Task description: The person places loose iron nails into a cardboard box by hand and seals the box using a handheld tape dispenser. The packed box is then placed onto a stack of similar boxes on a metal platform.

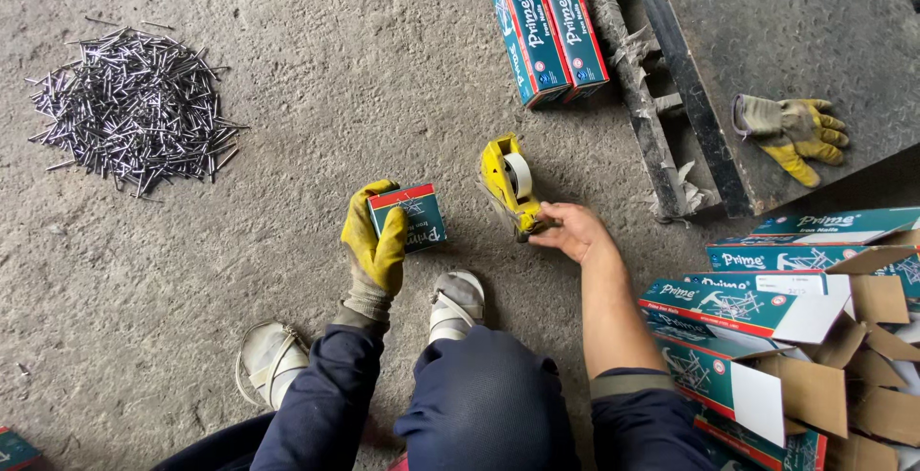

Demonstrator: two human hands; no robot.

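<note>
One box (410,218) in left grip (376,241)

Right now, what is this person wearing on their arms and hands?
The left hand wears a yellow work glove with a grey-green knit cuff, grubby and worn. Its arm is covered to the wrist by a dark navy sleeve. The right hand is bare, with no glove; its navy sleeve is pushed up toward the elbow, with a lighter band at the hem. No rings, watch or markings show.
</note>
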